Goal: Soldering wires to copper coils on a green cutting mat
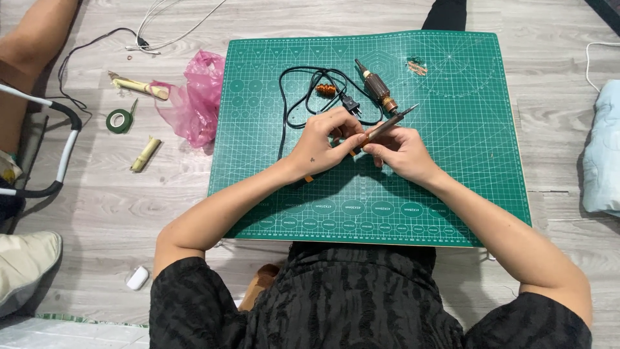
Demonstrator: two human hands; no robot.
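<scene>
Floor, left side: a white-and-black tube frame (64,139); a roll of green tape (119,121); two pale bamboo-like stalk pieces, one above the tape (139,86), one below it (146,154); a crumpled pink plastic bag (196,100) touching the left edge of the mat; a small white oval object (137,278) near the person's left elbow.

Green cutting mat (465,148), gridded, on grey wood-look flooring. On it: a coiled black power cord (303,90) ending in a plug (351,104); a small copper-coloured coil (325,89) inside the cord loop; a motor armature (376,87) with copper windings, lying diagonally just above the hands.

Left hand (321,145): fingers curled closed around the rear of a soldering iron (386,125), mid-mat. Right hand (403,154): fingers pinched on the same iron's shaft; its metal tip points up-right, near the armature's lower end.

Mat, upper right: small brownish scraps (417,66). Floor, far right: a pale blue cloth (604,152).
</scene>
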